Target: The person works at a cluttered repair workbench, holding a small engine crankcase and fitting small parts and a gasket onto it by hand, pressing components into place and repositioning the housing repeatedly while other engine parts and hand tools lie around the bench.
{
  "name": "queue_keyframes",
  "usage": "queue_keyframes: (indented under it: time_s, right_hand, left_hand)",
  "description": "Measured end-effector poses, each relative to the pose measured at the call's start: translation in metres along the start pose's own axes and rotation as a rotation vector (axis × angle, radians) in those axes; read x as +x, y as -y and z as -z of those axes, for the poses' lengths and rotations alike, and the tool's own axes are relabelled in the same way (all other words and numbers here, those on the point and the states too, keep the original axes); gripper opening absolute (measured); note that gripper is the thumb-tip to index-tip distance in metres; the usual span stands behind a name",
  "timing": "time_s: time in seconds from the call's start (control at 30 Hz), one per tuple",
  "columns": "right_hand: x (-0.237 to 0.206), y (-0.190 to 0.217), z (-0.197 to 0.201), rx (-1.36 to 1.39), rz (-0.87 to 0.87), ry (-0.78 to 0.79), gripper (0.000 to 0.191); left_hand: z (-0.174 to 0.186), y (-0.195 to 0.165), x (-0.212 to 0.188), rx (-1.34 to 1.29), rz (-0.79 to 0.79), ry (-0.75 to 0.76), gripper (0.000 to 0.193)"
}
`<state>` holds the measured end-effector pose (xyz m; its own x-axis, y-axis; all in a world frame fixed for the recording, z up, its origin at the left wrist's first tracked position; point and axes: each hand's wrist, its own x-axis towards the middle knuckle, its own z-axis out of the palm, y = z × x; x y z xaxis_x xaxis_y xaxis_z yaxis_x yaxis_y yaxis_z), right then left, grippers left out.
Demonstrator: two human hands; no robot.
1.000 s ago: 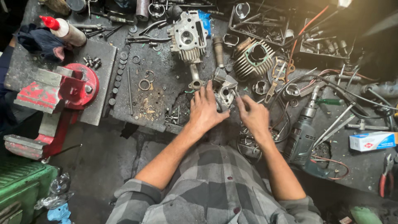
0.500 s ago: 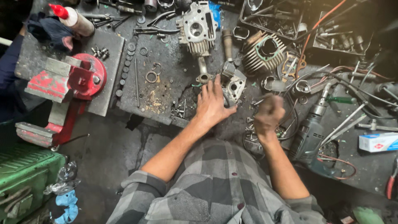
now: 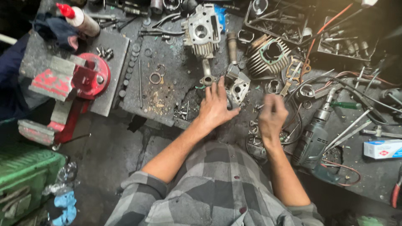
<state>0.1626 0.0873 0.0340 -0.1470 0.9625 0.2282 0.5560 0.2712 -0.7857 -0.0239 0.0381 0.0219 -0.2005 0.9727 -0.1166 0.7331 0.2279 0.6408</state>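
Observation:
My left hand (image 3: 215,106) lies flat with fingers spread on the dark workbench, its thumb against a small grey metal engine casting (image 3: 238,88). My right hand (image 3: 272,117) is to the right of the casting, blurred, its fingers curled shut; I cannot tell whether anything is in it. A larger silver cylinder head (image 3: 202,31) with a connecting rod (image 3: 207,74) stands just beyond my left hand. A finned cylinder (image 3: 268,56) sits further right.
A red bench vise (image 3: 69,86) on a grey plate is at the left, with a squeeze bottle (image 3: 79,19) behind it. An electric drill (image 3: 314,138), cables and loose tools crowd the right. A green crate (image 3: 25,180) sits lower left. A white box (image 3: 383,148) lies far right.
My right hand has left the small casting and moved right and back toward me, curling shut. My left hand stays by the casting. The camera view has tilted slightly.

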Motion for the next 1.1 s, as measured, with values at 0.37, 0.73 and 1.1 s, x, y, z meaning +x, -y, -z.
queue_keyframes:
  time_s: [0.37,0.73,1.1]
  right_hand:
    - [-0.007,0.002,0.002,0.178,0.069,-0.204,0.016]
    - [-0.005,0.001,0.001,-0.07,0.255,0.09,0.017]
    - [-0.011,-0.002,-0.001,0.008,0.212,0.153,0.017]
  left_hand:
    - [0.003,-0.003,-0.003,-0.025,0.036,0.052,0.127]
    - [0.0,-0.002,-0.005,0.019,0.047,0.021,0.127]
    - [0.002,-0.004,0.0,0.002,0.068,0.056,0.127]
